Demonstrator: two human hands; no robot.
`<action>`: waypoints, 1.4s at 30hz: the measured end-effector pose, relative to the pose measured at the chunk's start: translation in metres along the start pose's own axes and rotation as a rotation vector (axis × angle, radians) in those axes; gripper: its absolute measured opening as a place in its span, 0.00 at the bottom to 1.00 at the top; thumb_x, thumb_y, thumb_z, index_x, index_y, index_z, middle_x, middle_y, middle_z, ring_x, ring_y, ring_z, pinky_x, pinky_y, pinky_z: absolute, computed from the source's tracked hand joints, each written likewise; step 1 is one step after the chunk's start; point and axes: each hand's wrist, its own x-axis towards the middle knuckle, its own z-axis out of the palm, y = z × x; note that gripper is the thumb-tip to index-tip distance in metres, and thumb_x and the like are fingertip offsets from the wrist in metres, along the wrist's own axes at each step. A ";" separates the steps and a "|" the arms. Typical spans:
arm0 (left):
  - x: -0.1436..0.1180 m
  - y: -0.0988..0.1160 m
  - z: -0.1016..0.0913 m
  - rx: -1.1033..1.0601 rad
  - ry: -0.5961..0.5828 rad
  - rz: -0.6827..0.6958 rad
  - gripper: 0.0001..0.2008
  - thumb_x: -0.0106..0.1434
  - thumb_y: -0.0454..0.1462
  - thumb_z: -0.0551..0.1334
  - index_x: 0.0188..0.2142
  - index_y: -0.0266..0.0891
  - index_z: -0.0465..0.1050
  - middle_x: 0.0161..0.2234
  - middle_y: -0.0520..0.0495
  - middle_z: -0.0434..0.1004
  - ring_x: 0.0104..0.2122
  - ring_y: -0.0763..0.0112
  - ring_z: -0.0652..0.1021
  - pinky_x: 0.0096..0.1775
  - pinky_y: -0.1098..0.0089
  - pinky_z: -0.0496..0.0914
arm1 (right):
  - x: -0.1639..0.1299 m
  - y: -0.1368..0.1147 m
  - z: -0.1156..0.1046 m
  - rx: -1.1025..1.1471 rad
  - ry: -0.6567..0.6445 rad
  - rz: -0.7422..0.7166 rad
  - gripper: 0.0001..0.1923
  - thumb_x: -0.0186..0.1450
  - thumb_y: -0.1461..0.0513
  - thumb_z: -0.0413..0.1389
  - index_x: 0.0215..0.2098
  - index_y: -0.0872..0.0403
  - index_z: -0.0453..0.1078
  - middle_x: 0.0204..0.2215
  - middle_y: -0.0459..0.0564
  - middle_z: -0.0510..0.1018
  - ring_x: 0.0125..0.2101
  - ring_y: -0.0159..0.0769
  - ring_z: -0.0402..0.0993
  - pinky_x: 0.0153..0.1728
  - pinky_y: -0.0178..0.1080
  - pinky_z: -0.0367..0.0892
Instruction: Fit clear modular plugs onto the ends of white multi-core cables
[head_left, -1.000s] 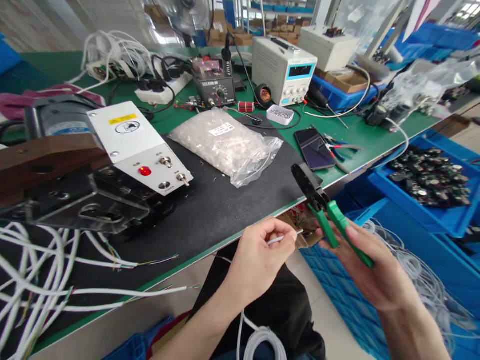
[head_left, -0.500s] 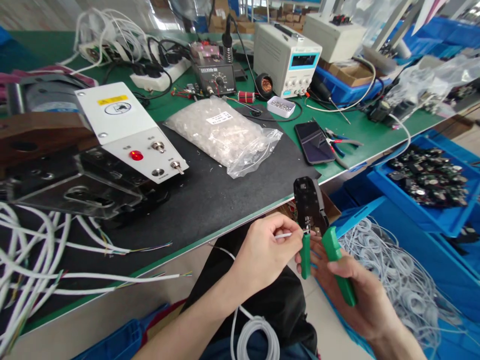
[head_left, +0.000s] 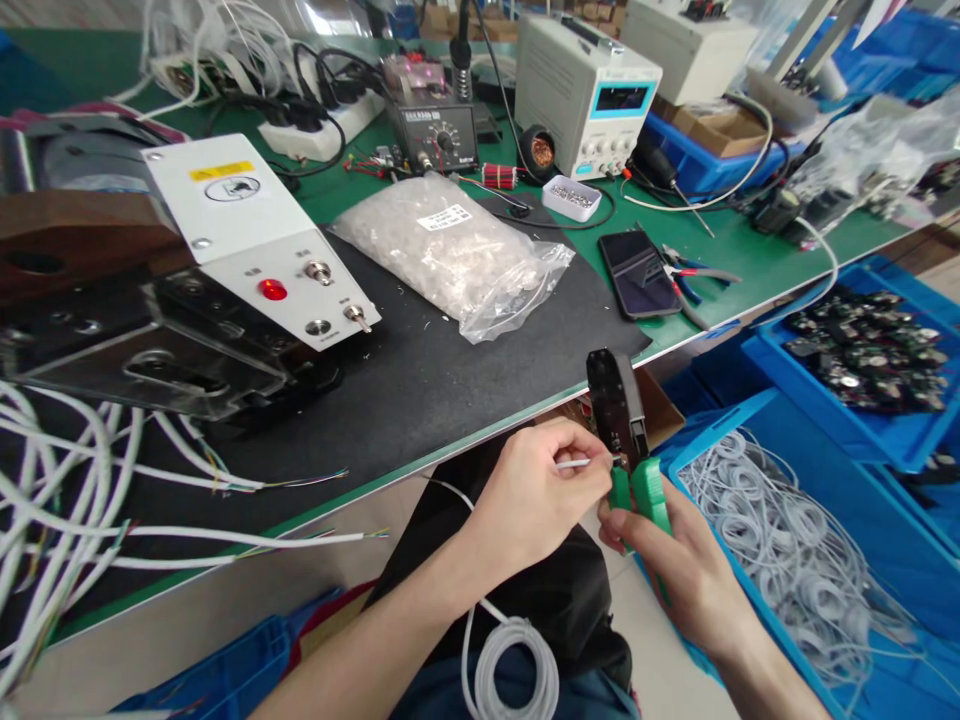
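Observation:
Between the fingertips of my left hand [head_left: 544, 480] is the end of a thin white cable [head_left: 573, 463], pointing into the jaws of a crimping tool. My right hand [head_left: 675, 555] is wrapped round the green handles of that crimping tool [head_left: 616, 400], squeezed close together, its dark metal head pointing up past the bench edge. The cable's tip at the jaws is too small to make out. Below my left forearm, the rest of the cable lies in a coil [head_left: 517, 672] on my lap.
A clear bag of small parts [head_left: 450, 250] lies on the black mat, beside a machine with a red light [head_left: 272, 289]. Stripped white cables [head_left: 247, 540] overhang the bench at left. A phone [head_left: 639, 273] and pliers [head_left: 697, 273] lie at right, above blue bins [head_left: 750, 410] of cable coils.
My right hand has closed round the crimping tool, bringing its spread green handles together. My left hand still holds the cable at the jaws. The view has shifted slightly.

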 end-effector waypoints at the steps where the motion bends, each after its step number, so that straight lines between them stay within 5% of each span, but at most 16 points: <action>1: 0.000 0.000 -0.001 0.000 -0.008 -0.003 0.05 0.66 0.34 0.66 0.34 0.36 0.80 0.31 0.50 0.81 0.31 0.70 0.78 0.34 0.72 0.70 | 0.000 -0.001 0.000 -0.021 0.002 -0.002 0.11 0.73 0.54 0.59 0.36 0.51 0.68 0.30 0.43 0.71 0.32 0.36 0.66 0.34 0.38 0.62; 42: 0.006 -0.001 0.000 0.038 -0.035 -0.017 0.05 0.64 0.35 0.65 0.34 0.37 0.81 0.31 0.49 0.81 0.31 0.68 0.76 0.34 0.71 0.69 | 0.003 -0.005 0.000 -0.035 0.003 0.032 0.10 0.74 0.56 0.55 0.35 0.50 0.66 0.26 0.42 0.69 0.28 0.35 0.65 0.31 0.38 0.62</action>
